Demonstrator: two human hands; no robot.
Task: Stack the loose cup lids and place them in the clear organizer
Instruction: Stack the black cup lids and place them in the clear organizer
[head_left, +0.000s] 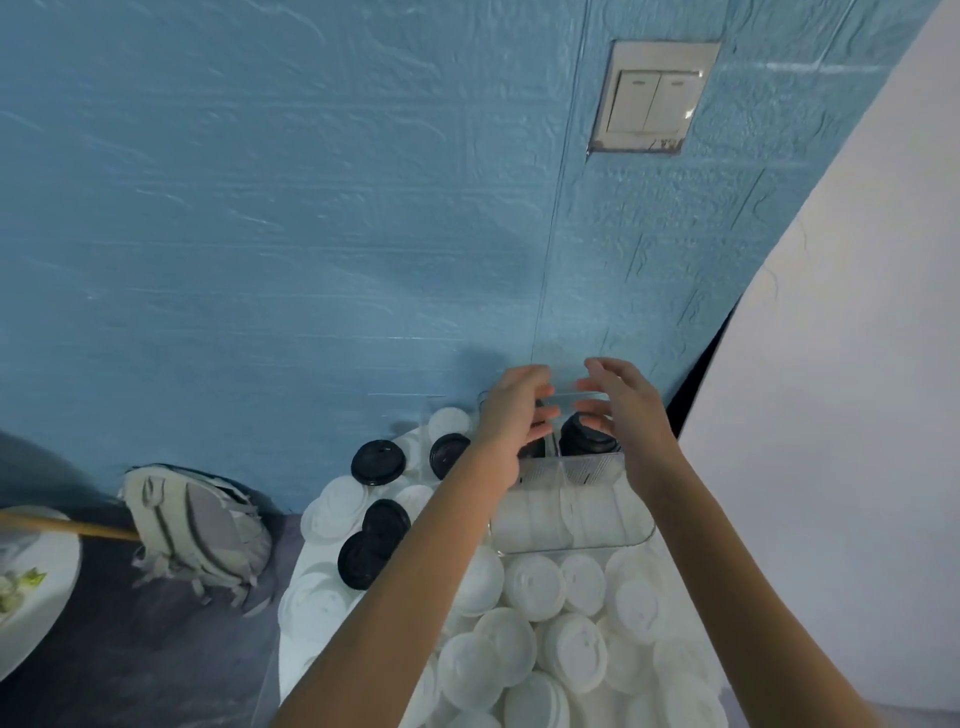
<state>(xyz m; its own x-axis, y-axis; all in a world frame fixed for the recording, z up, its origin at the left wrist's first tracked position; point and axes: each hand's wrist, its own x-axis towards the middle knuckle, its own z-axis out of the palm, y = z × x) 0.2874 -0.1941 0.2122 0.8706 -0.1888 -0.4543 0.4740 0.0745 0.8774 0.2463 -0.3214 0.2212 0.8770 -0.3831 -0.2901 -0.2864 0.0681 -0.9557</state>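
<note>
Both bare arms reach forward, hands close together at the far end.

The left forearm rises on a slant from bottom left, the right from bottom right, so the wrists converge. The left hand (511, 415) has its back to the camera, fingers loosely curved and pointing right; whether its grip closes on anything cannot be told. The right hand (621, 402) faces it, fingers spread and relaxed, pointing left. The fingertips of the two hands are near each other, not touching.

Grey backpack (195, 530), wall switch (652, 98)
</note>
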